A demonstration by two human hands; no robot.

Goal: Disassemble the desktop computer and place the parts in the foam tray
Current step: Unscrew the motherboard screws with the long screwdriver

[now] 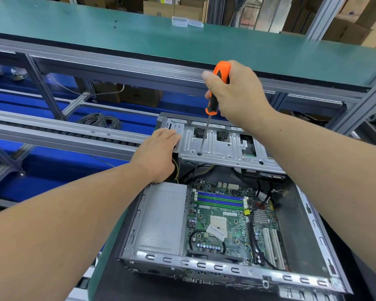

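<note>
Two hands over open case [308, 216] on bench: right hand [237, 92] clenched round orange-black screwdriver [217, 90], shaft near upright, tip at hole in drive cage [226, 146]; left hand [159, 148] flat, fingers straight, pressing cage's left end. Case holds motherboard [224, 218], grey power supply [161, 218]. Board labels too small to read. Clear box [179, 21] on far green shelf [96, 27]

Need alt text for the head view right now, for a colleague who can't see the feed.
The right hand grips an orange-and-black screwdriver upright, its tip in a hole of the metal drive cage at the far end of an open desktop computer case. The left hand rests flat against the cage's left side; the motherboard lies exposed below.
</note>
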